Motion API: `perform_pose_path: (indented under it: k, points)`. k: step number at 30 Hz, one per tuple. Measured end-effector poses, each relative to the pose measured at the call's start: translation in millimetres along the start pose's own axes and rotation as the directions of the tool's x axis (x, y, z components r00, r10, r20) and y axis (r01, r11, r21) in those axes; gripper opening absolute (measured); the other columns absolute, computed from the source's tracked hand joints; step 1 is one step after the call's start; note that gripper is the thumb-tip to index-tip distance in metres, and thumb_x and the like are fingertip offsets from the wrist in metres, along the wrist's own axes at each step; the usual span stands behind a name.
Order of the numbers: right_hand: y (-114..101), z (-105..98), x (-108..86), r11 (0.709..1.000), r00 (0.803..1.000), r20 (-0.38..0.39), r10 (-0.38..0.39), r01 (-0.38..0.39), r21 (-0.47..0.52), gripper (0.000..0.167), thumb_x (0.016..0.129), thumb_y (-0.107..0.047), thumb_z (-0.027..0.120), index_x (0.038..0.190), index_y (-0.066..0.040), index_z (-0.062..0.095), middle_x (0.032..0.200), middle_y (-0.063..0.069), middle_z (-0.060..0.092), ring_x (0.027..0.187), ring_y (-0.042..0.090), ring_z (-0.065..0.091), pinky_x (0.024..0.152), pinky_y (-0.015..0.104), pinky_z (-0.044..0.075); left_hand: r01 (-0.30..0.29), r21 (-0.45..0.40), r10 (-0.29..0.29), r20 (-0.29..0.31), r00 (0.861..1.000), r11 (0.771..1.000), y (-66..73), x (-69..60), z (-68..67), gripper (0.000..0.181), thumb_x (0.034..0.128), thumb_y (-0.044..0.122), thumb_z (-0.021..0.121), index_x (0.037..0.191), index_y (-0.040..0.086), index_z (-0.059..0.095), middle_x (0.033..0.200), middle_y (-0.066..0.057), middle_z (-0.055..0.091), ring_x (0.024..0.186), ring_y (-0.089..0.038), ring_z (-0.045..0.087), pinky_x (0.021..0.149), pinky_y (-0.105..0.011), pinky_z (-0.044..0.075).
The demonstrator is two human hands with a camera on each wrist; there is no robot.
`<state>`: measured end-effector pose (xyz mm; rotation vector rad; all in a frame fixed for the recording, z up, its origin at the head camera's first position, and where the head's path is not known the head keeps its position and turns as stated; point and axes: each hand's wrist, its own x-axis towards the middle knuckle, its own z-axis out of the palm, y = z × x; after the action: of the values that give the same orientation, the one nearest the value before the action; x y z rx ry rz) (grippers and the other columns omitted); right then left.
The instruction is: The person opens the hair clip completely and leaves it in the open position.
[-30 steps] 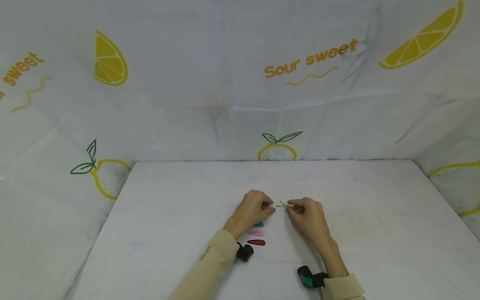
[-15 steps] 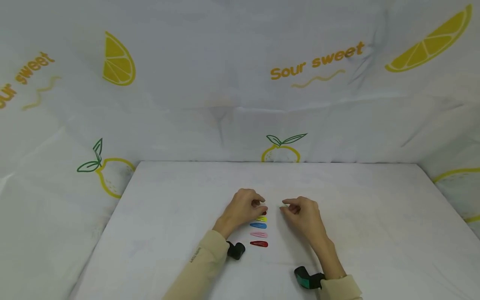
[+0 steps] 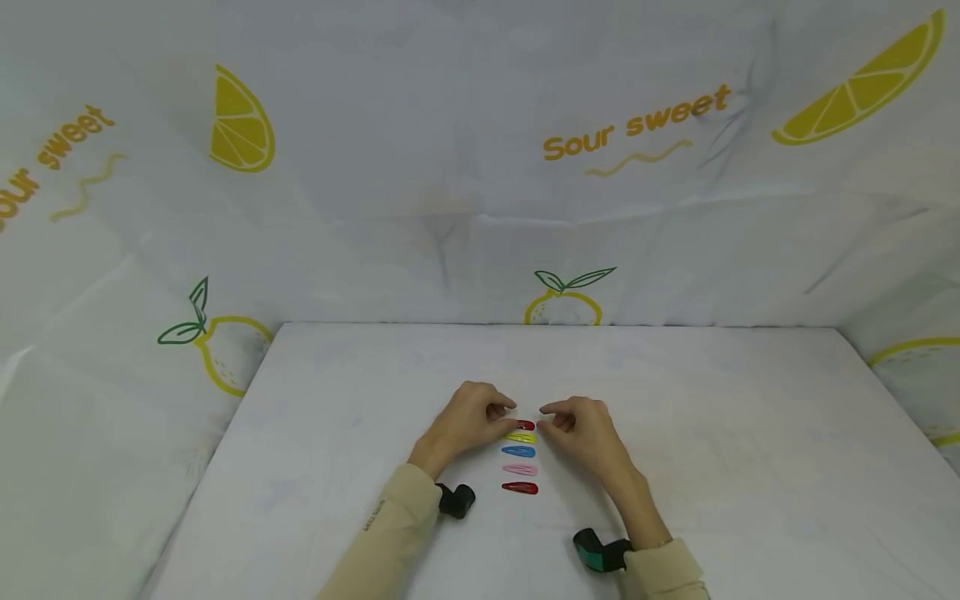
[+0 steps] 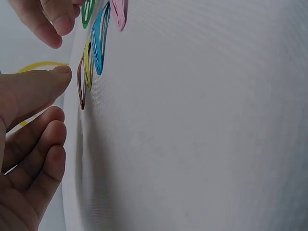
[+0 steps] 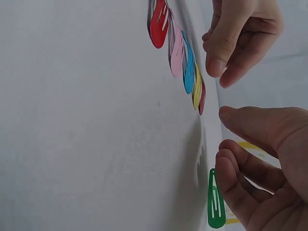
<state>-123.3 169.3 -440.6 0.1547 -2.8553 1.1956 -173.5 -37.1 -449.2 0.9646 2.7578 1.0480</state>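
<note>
In the head view my left hand (image 3: 468, 417) hovers by the far end of a column of hair clips, its fingers loosely bent with nothing visible between them. A red hair clip (image 3: 527, 425) lies by its thumb. My right hand (image 3: 588, 433) faces it from the right, fingertips close to that clip. A green hair clip (image 5: 216, 204) shows against the bent fingers of the right hand in the right wrist view, seemingly held above the table; the head view hides it. Nearer lie a yellow clip (image 3: 521, 437), a blue clip (image 3: 519, 452), a pink clip (image 3: 521, 470) and another red clip (image 3: 521, 488).
A white cloth covers the table (image 3: 720, 467). Behind it stands a pale backdrop (image 3: 390, 167) printed with lemons and lettering. A black wrist camera (image 3: 457, 502) sits at the left cuff, another black wrist camera (image 3: 600, 550) at the right cuff.
Both hands have shifted left, uncovering the column of clips. The green clip, earlier showing at the right fingertips, is now out of the head view. The red clip at the far end has come into sight.
</note>
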Motion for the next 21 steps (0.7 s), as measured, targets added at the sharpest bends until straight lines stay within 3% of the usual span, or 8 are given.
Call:
perform_pose_path:
  k: [10, 21]
  points:
    - [-6, 11, 3.5, 1.0, 0.999, 0.049, -0.008, 0.008, -0.012, 0.014, 0.086, -0.002, 0.077, 0.1, 0.0, 0.08, 0.073, 0.004, 0.066, 0.068, 0.01, 0.055, 0.063, 0.02, 0.046, 0.023, 0.009, -0.023, 0.058, 0.998, 1.0, -5.9, -1.9, 0.1, 0.019, 0.0866, 0.013, 0.081, 0.104, 0.004, 0.081, 0.083, -0.003, 0.073, 0.076, -0.01, 0.062, 0.07, -0.019, 0.049]
    - [-6, 15, 6.1, 1.0, 0.997, 0.073, 0.003, -0.002, -0.019, 0.015, 0.086, -0.001, 0.077, 0.1, 0.001, 0.08, 0.074, 0.004, 0.066, 0.068, 0.01, 0.055, 0.062, 0.02, 0.045, 0.033, 0.006, -0.034, 0.067, 0.997, 0.999, -6.3, -2.2, 0.5, 0.015, 0.0874, 0.012, 0.08, 0.1, 0.004, 0.081, 0.087, -0.005, 0.077, 0.079, -0.011, 0.064, 0.072, -0.019, 0.05]
